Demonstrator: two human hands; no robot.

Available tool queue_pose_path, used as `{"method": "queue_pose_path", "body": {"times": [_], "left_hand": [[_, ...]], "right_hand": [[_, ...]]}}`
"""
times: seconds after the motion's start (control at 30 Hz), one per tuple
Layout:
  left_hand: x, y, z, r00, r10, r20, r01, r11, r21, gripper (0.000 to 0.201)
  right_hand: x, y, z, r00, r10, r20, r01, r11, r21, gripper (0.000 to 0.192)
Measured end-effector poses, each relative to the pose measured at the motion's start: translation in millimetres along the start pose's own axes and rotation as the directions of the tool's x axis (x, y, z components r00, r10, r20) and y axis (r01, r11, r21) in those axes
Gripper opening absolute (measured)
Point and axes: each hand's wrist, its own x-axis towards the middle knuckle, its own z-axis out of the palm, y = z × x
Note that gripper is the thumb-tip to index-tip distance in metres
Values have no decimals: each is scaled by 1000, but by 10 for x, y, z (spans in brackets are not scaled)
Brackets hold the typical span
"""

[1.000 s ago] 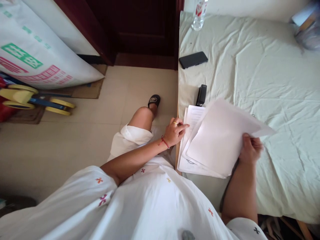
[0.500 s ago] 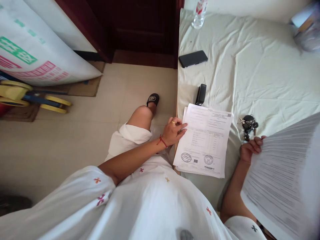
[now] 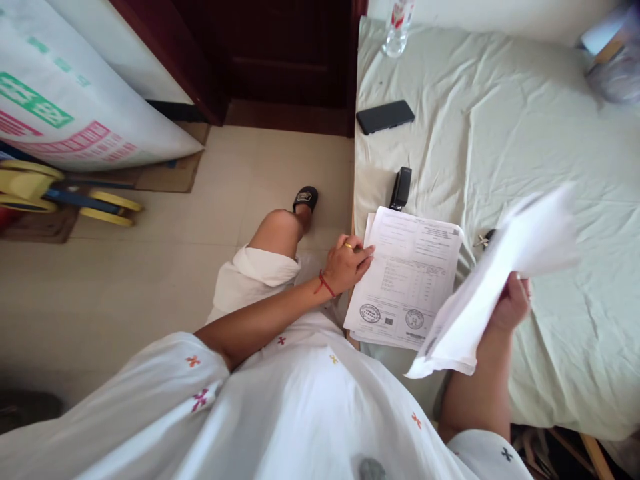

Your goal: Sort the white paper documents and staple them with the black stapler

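Observation:
A stack of printed papers (image 3: 400, 260), the top one stamped with round and oval seals, lies near the left edge of the cloth-covered surface. At its left margin rests my left hand (image 3: 350, 263), thumb and forefinger apart, their tips on the paper. My right hand (image 3: 511, 303) is closed around a raised bunch of loose papers (image 3: 480, 293), bent and blurred by motion. These raised papers hang over the lower right part of the stack and hide most of a bunch of keys (image 3: 485, 239). Just above the stack stands a black stapler (image 3: 401, 189).
A black phone (image 3: 385, 117) lies farther up on the pale cloth (image 3: 525, 133), with a clear bottle (image 3: 398, 30) at the back. On the floor at left are a large white sack (image 3: 100, 127) and a yellow-wheeled thing (image 3: 107, 208). A plastic-wrapped item (image 3: 617, 77) sits far right.
My right hand has swung the held papers from the right side leftward, over the stack's edge. They now cover most of the keys. My left hand stays at the stack's left margin.

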Motion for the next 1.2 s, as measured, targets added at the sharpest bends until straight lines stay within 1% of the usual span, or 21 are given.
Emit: {"method": "queue_pose_path", "body": {"times": [0.07, 0.1, 0.17, 0.23, 0.3, 0.4, 0.5, 0.57, 0.63, 0.73, 0.83, 0.97, 1.07, 1.13, 1.2], "left_hand": [[17, 87, -55, 1000, 1, 12, -2, 999, 53, 29], [27, 131, -83, 1000, 10, 18, -11, 998, 67, 28], [42, 218, -130, 999, 25, 32, -28, 997, 77, 24], [40, 292, -149, 998, 28, 56, -33, 997, 75, 21], [17, 342, -134, 996, 32, 85, -37, 997, 65, 23], [-36, 366, -65, 995, 42, 96, -46, 998, 41, 31], [-71, 348, 0, 996, 24, 83, -26, 999, 27, 34], [-77, 335, 20, 997, 14, 79, -16, 1000, 20, 34], [-75, 329, 22, 997, 15, 73, -16, 1000, 14, 35], [-68, 332, 16, 998, 5, 60, -6, 1000, 6, 35], [-69, 329, 25, 998, -9, 55, 9, 1000, -8, 40], [-85, 306, 67, 999, -31, 31, 31, 999, -24, 44], [-97, 295, 87, 999, -40, 9, 41, 998, -39, 42], [-101, 295, 88, 1000, -31, -1, 31, 999, -35, 41], [-102, 298, 83, 1000, -14, -2, 14, 1000, -24, 36]], "right_hand": [[-48, 43, 60, 997, -72, 12, 72, 996, -58, 25], [-69, 62, 83, 996, -88, 31, 91, 991, -93, 26], [-101, 88, 114, 992, -93, 87, 107, 980, -166, 28], [-114, 102, 124, 984, -102, 144, 139, 951, -275, 30], [-112, 108, 119, 975, -123, 187, 195, 876, -441, 30], [-97, 114, 101, 964, -148, 219, 258, 702, -664, 30], [-83, 121, 87, 959, -174, 222, 283, 607, -743, 31], [-76, 125, 79, 953, -175, 245, 301, 578, -758, 34], [-73, 130, 69, 951, -140, 275, 303, 597, -743, 37], [-75, 146, 49, 957, -66, 282, 245, 704, -667, 40], [-83, 170, 36, 966, -49, 252, 193, 787, -586, 40], [-109, 174, 59, 984, -36, 176, 112, 890, -442, 42], [-105, 154, 65, 997, -51, 57, 64, 964, -258, 46], [-65, 136, 28, 997, -68, -28, 62, 983, -172, 45], [4, 115, -45, 996, -69, -63, 58, 986, -157, 37]]}}
